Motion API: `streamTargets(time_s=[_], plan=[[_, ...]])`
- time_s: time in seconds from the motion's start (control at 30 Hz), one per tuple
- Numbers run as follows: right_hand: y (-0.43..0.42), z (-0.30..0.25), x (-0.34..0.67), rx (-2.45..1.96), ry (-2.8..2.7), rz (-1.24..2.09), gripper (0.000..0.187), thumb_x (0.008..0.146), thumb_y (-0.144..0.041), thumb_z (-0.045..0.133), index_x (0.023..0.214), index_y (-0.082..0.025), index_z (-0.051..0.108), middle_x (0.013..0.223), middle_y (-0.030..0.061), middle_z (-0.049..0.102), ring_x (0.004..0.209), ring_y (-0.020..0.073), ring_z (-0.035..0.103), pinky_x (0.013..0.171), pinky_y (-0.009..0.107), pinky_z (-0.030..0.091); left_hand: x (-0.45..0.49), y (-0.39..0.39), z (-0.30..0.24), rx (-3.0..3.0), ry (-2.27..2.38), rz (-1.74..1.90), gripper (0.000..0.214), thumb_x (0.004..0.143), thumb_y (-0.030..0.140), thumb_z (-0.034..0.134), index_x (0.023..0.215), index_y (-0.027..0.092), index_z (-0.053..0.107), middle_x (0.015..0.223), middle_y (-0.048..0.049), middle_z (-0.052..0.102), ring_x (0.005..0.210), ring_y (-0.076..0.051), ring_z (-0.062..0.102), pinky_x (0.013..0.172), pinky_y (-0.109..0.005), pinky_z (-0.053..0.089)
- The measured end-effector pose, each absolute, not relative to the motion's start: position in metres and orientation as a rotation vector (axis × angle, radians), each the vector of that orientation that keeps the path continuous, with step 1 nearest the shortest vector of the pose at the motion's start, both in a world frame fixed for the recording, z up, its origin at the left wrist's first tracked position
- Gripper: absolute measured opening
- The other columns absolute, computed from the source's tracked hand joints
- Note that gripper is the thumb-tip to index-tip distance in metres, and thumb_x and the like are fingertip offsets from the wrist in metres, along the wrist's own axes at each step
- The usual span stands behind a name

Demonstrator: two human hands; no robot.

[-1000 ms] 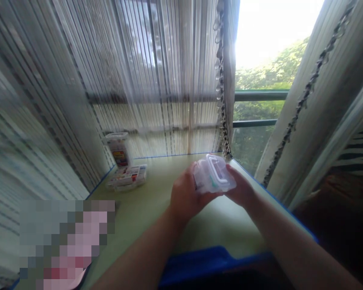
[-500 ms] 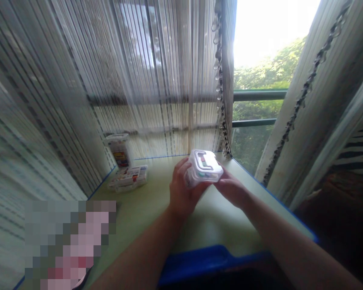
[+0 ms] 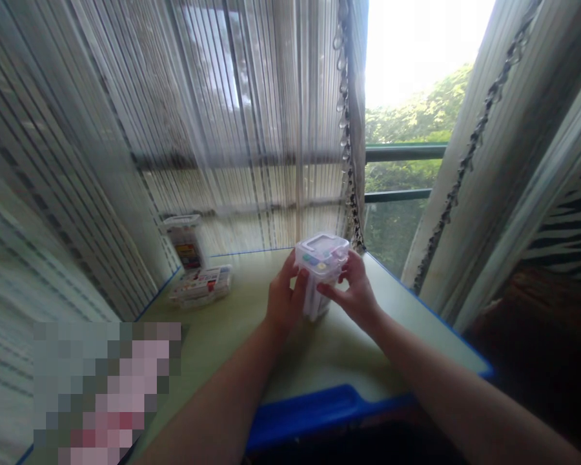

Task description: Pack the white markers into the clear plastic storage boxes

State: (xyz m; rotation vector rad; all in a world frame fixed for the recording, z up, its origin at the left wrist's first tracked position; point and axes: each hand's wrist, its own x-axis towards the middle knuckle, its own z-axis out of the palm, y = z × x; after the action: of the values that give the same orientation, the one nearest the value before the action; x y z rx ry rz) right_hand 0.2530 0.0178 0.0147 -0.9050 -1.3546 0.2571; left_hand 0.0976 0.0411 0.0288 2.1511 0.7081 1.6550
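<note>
A clear plastic box (image 3: 322,248) with a lidded, handled top stands upright between my hands, small coloured pieces showing inside near its top. My left hand (image 3: 285,294) grips its left side, thumb on the front. On the other side, my right hand (image 3: 356,287) holds the box with fingers round the right edge and thumb across the front. The base of the box is at or just above the table (image 3: 252,336); I cannot tell which.
At the back left, a clear upright container (image 3: 186,242) with a label stands behind a flat labelled box (image 3: 202,285). A blurred-out pink object (image 3: 126,387) lies at left. Striped curtains (image 3: 252,129) hang behind the table, which has a blue edge (image 3: 310,410).
The box has turned from tilted to upright, and its front now shows. My right hand has shifted from beneath it to its right side. The view has swung slightly.
</note>
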Motion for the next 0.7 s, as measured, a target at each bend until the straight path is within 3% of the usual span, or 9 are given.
streamTargets(time_s=[0.13,0.27,0.43,0.7], plan=[[0.016,0.013,0.25,-0.973,-1.309,0.051,0.078,0.057,-0.044,0.077,0.121,-0.024,0.036,0.098,0.004,0.054,0.073,0.0163,0.052,0.066,0.035,0.047,0.096,0.045,0.028,2.258,0.742,1.796,0.057,0.092,0.041,0.039,0.143,0.019,0.024,0.129,-0.0154,0.054,0.11,-0.022,0.058,0.089,-0.04,0.049],[0.015,0.014,0.242,-0.935,-1.328,0.125,0.074,0.062,-0.045,0.074,0.121,-0.025,0.034,0.1,0.0053,0.054,0.076,0.0172,0.054,0.065,0.034,0.048,0.093,0.04,0.041,2.477,0.688,1.87,0.067,0.085,0.051,0.045,0.142,0.022,0.024,0.145,-0.0181,0.031,0.13,-0.029,0.038,0.097,-0.047,0.043],[0.011,0.015,0.236,-0.892,-1.365,0.139,0.073,0.07,-0.041,0.07,0.129,-0.027,0.03,0.095,0.0037,0.054,0.073,0.0165,0.054,0.067,0.034,0.048,0.093,0.03,0.058,2.575,0.744,1.866,0.044,0.085,0.04,0.053,0.123,0.02,0.045,0.137,-0.017,0.042,0.127,-0.026,0.042,0.1,-0.048,0.04],[0.016,0.01,0.242,-0.874,-1.458,0.114,0.069,0.073,-0.036,0.068,0.133,-0.027,0.035,0.102,0.0065,0.058,0.073,0.0168,0.056,0.065,0.035,0.05,0.09,0.03,0.06,2.542,0.717,1.9,0.032,0.089,0.036,0.048,0.116,0.02,0.048,0.136,-0.0155,0.044,0.127,-0.024,0.043,0.102,-0.047,0.039]])
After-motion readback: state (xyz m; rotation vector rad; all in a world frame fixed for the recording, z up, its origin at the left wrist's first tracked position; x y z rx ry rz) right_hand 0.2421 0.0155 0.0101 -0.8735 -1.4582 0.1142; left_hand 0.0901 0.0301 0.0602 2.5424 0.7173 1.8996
